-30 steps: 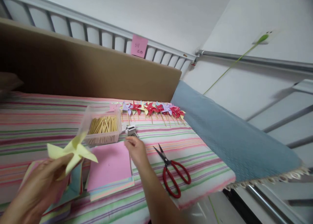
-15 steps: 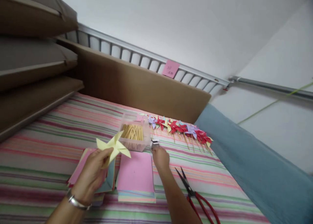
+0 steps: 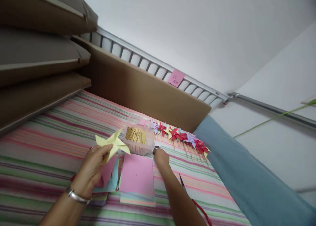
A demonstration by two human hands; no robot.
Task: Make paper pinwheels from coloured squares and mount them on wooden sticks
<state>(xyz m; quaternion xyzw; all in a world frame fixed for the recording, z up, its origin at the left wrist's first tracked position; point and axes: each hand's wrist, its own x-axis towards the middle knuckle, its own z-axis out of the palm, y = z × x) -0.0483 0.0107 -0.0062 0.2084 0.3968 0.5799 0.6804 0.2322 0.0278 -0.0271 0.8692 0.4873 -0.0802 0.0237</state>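
Observation:
My left hand (image 3: 92, 168) pinches a folded yellow paper pinwheel (image 3: 112, 143) and holds it above the striped cloth. My right hand (image 3: 161, 157) is curled, fingers down, over a small silver and black object (image 3: 155, 149) beside a clear plastic box of wooden sticks (image 3: 137, 138). What the right fingers grip is hidden. A stack of coloured paper squares with a pink top sheet (image 3: 137, 178) lies between my two hands. A second, looser pile of paper (image 3: 108, 181) lies under my left hand.
A row of finished red, purple and yellow pinwheels on sticks (image 3: 181, 137) lies along the brown headboard (image 3: 148, 94). Red-handled scissors (image 3: 199, 209) are partly hidden by my right forearm. Blue fabric (image 3: 247, 183) covers the right side; brown cushions (image 3: 37, 55) are stacked at left.
The view has swung left and up, bringing the stacked cushions into sight. My right hand stays at the small object by the stick box; my left hand still holds the yellow pinwheel.

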